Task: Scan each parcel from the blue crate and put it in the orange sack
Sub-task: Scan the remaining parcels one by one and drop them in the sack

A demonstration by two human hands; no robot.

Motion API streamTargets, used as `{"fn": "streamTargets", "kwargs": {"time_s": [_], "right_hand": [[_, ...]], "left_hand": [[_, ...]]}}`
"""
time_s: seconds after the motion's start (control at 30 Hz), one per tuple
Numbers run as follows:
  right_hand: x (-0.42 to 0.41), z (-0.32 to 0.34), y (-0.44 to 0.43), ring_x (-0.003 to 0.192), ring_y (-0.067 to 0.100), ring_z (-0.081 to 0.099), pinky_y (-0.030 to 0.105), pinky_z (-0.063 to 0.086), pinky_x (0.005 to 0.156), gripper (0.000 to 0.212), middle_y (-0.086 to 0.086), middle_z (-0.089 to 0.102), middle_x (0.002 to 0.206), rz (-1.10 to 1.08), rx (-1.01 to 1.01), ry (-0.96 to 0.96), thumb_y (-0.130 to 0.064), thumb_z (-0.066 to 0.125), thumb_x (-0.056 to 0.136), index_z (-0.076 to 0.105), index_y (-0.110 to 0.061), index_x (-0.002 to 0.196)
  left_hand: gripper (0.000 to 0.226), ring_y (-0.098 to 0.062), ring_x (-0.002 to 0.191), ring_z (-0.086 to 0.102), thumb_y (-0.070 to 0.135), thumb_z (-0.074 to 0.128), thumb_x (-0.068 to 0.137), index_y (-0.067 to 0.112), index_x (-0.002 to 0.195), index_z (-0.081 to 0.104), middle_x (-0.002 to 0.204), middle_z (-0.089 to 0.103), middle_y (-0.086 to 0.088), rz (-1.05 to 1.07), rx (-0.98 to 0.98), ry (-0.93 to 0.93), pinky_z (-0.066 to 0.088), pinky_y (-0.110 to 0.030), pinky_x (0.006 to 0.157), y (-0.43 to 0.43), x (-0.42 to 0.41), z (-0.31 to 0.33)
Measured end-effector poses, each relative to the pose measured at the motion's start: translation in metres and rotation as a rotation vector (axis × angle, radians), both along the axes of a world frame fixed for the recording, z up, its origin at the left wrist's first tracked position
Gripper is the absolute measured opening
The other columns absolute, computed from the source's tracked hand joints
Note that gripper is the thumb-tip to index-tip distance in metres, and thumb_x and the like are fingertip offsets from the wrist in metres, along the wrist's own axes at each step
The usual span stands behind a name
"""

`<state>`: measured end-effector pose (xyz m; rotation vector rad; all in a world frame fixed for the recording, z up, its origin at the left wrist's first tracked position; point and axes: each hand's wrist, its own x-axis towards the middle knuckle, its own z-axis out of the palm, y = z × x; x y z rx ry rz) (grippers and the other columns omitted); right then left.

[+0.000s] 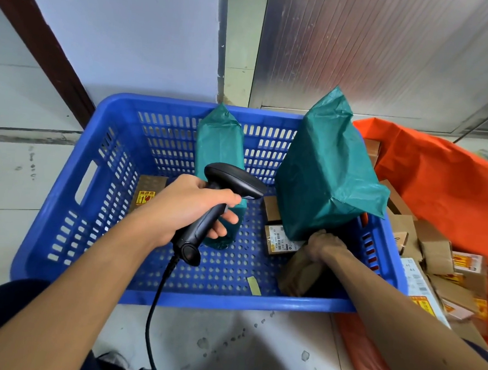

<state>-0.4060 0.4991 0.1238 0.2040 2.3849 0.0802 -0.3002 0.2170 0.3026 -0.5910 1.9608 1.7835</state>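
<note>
My left hand [189, 207] grips a black corded barcode scanner [221, 200] over the middle of the blue crate [70, 221], its head pointing right. My right hand [323, 245] grips the bottom end of a large green bag parcel [324, 176] and holds it upright over the crate's right side. A second green bag parcel [219, 148] leans against the crate's back wall behind the scanner. Small cardboard boxes [279, 239] lie on the crate floor beside my right hand. The orange sack [445, 184] stands open to the right.
Several cardboard parcels [440, 256] fill the sack. A brown box with a yellow fragile sticker [146, 195] lies at the crate's left. A brown paper parcel [297, 272] sits under my right wrist. White wall and metal door stand behind; grey floor in front.
</note>
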Motion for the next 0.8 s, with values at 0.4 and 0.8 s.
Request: {"fn": "streamTargets", "kwargs": {"time_s": [0.4, 0.8], "right_hand": [[0.008, 0.007, -0.012, 0.144, 0.038, 0.035, 0.04, 0.03, 0.117, 0.082, 0.024, 0.028, 0.156, -0.06, 0.018, 0.036, -0.06, 0.051, 0.095, 0.029, -0.005, 0.153], [0.029, 0.031, -0.021, 0.131, 0.037, 0.053, 0.034, 0.045, 0.093, 0.089, 0.021, 0.046, 0.148, 0.064, -0.146, 0.005, -0.046, 0.076, 0.087, 0.031, 0.001, 0.148]], "left_hand": [[0.021, -0.027, 0.07, 0.072, 0.021, 0.076, 0.091, 0.006, 0.105, 0.075, 0.091, 0.081, -0.012, -0.011, -0.013, 0.026, 0.062, -0.034, 0.067, -0.001, 0.009, 0.006], [0.019, -0.022, 0.064, 0.066, 0.021, 0.075, 0.092, 0.007, 0.105, 0.074, 0.09, 0.081, -0.011, 0.036, -0.033, 0.116, 0.058, -0.035, 0.066, -0.006, 0.032, 0.018]]}}
